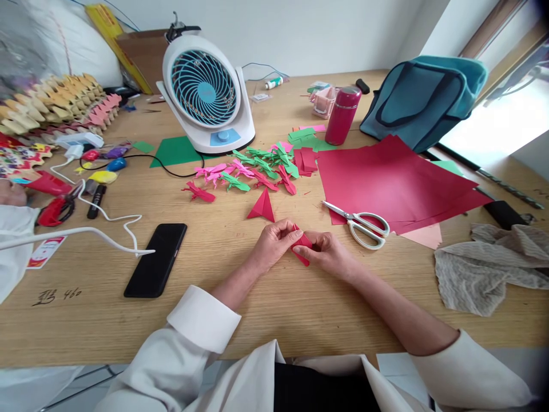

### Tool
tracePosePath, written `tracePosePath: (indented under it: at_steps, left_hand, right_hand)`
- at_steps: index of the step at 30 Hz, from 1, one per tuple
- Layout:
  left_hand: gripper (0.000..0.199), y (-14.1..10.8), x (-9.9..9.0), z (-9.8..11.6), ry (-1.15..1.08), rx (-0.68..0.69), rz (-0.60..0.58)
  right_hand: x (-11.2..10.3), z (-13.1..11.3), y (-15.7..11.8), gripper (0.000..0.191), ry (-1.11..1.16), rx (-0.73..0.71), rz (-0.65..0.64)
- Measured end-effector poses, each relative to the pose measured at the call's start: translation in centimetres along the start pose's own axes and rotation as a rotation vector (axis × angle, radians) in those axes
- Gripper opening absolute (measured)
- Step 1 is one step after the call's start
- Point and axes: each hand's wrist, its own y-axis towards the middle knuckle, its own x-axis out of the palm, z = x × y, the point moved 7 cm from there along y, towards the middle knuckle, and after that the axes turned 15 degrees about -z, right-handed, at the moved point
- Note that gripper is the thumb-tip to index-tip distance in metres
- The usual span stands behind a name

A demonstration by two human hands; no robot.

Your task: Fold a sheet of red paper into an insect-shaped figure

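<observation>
Between my two hands is a small folded red paper piece [302, 247], narrow and slanting. My left hand [277, 240] pinches its upper left end with thumb and fingers. On its right side, the thumb and fingers of my right hand [323, 252] are closed on the same piece. Just beyond my left hand lies a red folded triangle [262, 206]. Farther back are several small folded paper figures in pink, green and red [266, 166]. White-handled scissors [364, 226] lie right of my hands, partly over large red paper sheets [377, 177].
A white fan [206, 91] stands at the back, beside a green sheet [178, 153]. A red bottle [343, 115] and blue bag [420, 103] are back right. A black phone [155, 260] with a white cable over it lies left; a grey cloth [484, 269] lies right.
</observation>
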Motion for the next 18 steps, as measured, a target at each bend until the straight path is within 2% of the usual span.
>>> tracePosePath:
  at_steps: [7,14,18]
  left_hand:
    - [0.031,-0.2,-0.6,-0.1,-0.063,0.008,0.083]
    - [0.037,-0.3,-0.4,-1.1,-0.252,-0.031,0.078]
    - [0.037,-0.3,-0.3,-0.7,-0.221,-0.034,0.077]
  right_hand:
    - [0.2,0.2,0.1,0.041,-0.023,-0.019,-0.028]
    - [0.4,0.2,0.2,0.044,-0.009,-0.044,-0.034]
    - [0.1,0.1,0.1,0.045,0.038,-0.02,-0.016]
